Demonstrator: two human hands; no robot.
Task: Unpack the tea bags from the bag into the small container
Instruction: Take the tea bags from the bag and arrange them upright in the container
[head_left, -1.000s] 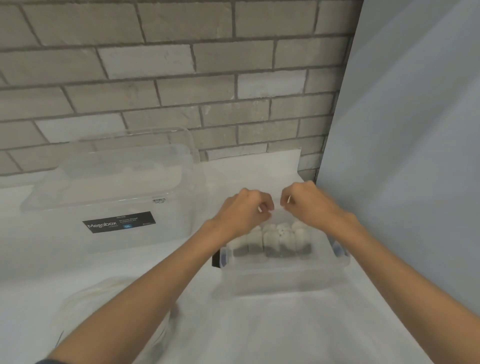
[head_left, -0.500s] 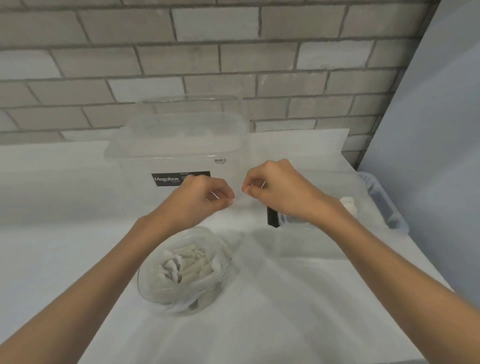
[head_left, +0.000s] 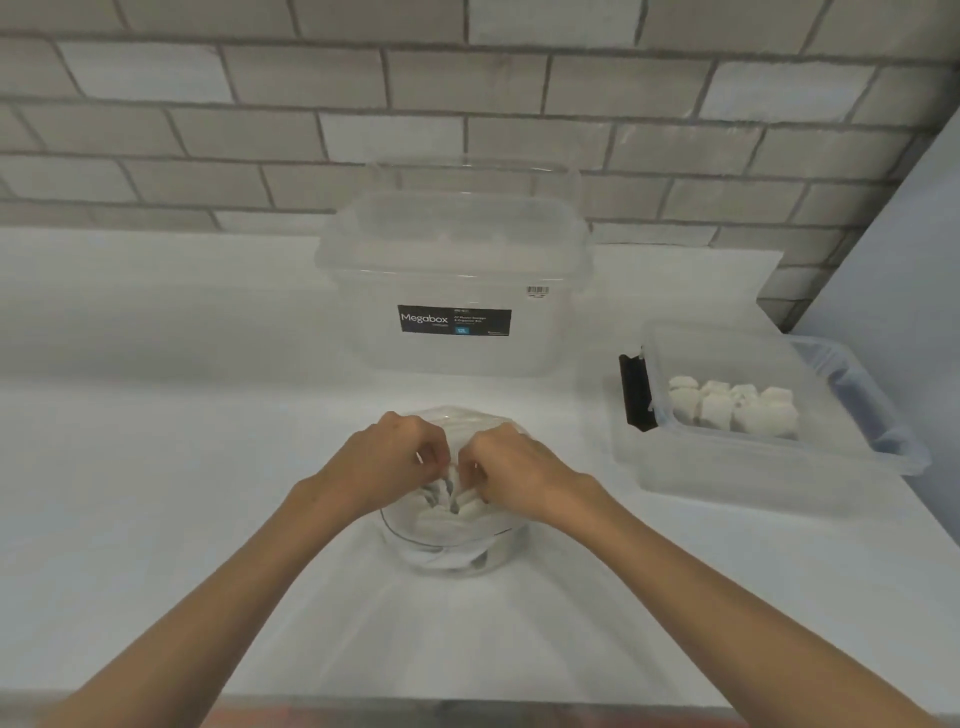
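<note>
I see the 2 hands together in the mouth of the clear bag (head_left: 452, 551): left hand (head_left: 384, 462) and right hand (head_left: 514, 467) both curled, pinching tea bags (head_left: 452, 512). The bag sits mid-front on a white table (head_left: 156, 467). The container (head_left: 769, 467) stands well to the right, with 1 row already inside. A big clear tub (head_left: 457, 260) stands before the grey brick wall (head_left: 467, 104), and a pale panel (head_left: 909, 260) closes the right side.

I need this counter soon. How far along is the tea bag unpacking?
Done: a row of tea bags stands in the small container. In hand: the left hand and right hand reach into the bag, apparently pinching loose tea bags. Left: the bag holds plenty more.
</note>
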